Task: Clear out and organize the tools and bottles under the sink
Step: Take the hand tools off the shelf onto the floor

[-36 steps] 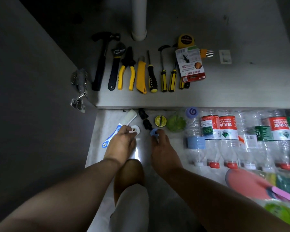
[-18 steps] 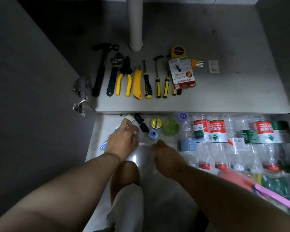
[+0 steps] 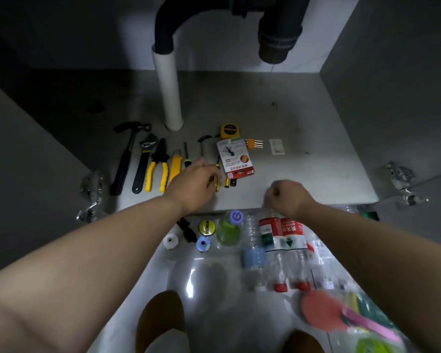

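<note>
Mostly sorted, by the look: tools (image 3: 150, 174) lined up on the cabinet floor (image 3: 303, 174), bottles (image 3: 283, 238) rowed on the floor in front, small caps (image 3: 203, 244) loose beside them. Left hand (image 3: 196, 184) curls over the screwdrivers (image 3: 188, 163), grip unclear. Right hand (image 3: 288, 197) is clenched, nothing visible in it.

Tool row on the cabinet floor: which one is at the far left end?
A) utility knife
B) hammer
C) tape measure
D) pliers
B: the hammer lies at the left end of the row, with the wrench and then the pliers to its right.
</note>
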### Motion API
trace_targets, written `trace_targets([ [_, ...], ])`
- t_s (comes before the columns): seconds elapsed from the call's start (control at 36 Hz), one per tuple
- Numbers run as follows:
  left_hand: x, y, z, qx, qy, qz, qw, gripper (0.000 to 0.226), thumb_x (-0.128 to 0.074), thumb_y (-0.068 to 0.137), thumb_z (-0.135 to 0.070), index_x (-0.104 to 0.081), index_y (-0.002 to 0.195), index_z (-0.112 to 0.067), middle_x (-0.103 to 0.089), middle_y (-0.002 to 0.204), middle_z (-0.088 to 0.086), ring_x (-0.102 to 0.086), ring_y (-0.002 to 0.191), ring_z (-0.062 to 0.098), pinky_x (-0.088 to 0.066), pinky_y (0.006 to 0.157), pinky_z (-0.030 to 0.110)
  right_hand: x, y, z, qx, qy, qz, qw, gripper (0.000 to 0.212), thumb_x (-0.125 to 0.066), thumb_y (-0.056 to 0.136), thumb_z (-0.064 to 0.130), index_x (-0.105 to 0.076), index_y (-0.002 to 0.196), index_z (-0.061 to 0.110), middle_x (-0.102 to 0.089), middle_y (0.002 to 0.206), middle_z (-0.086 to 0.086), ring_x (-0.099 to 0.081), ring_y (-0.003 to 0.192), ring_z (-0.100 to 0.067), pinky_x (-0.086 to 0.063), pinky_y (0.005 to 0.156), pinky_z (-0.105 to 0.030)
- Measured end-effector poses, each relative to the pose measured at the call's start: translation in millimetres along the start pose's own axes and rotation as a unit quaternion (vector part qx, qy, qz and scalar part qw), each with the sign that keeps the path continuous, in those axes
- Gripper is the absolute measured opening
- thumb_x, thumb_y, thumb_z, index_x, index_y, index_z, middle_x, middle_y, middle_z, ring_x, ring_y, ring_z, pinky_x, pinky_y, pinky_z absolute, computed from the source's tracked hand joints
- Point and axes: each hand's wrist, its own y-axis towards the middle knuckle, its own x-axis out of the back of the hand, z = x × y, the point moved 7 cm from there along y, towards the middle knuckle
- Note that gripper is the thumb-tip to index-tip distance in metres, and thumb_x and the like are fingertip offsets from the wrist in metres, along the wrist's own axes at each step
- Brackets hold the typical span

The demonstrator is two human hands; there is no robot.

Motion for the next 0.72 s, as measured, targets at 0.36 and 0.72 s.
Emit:
trace_targets([
  [0.36,-44.5,19.5,12.9,0.022,-0.059,0.004,0.998,0.047,-0.055,0.098,-0.009,-0.053,0.142,-0.023,-0.048,0.144,0.007,-0.047,0.132,0.027,-0.04,0.109,0.033,-17.6,83.7,24.0,-0.077,0.185,-0.074,0.977,0.031,-0.065,0.092,0.038,-0.069,0.1,0.009,-0.073,0.099,-0.014,-0.068,0.097,-0.03,-0.055,0.089,-0.039],
  [0.72,-31.3,22.3,13.9,0.164,-0.36,-0.131,0.909,0.05,-0.072,0.094,-0.023,-0.049,0.137,-0.012,-0.061,0.128,0.003,-0.062,0.113,0.015,-0.053,0.096,0.035,-10.1,46.4,26.4,-0.011,0.511,-0.025,0.859,0.006,-0.055,0.099,0.008,-0.058,0.095,0.01,-0.076,0.086,-0.016,-0.071,0.072,-0.025,-0.06,0.064,-0.037],
])
